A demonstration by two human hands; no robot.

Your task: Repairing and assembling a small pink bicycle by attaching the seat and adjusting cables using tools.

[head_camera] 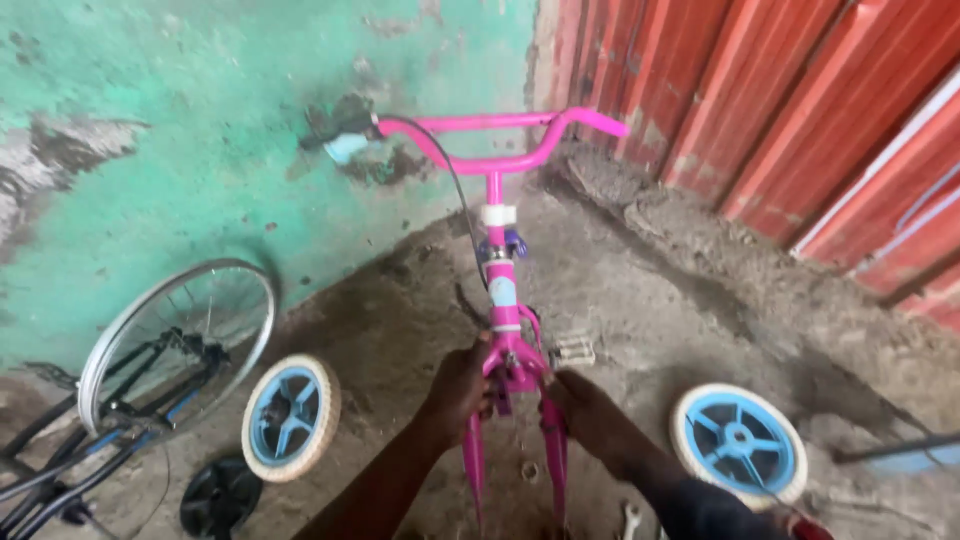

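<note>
You have both hands, left hand (pixel 462 385) and right hand (pixel 580 405), closed around the pink bike's fork (pixel 512 375) (wheels off, lying either side); keep it steady.

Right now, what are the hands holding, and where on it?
Both hold the pink bike frame: the left hand and right hand grip it low down, at the top of the fork legs, one on each side.
</note>
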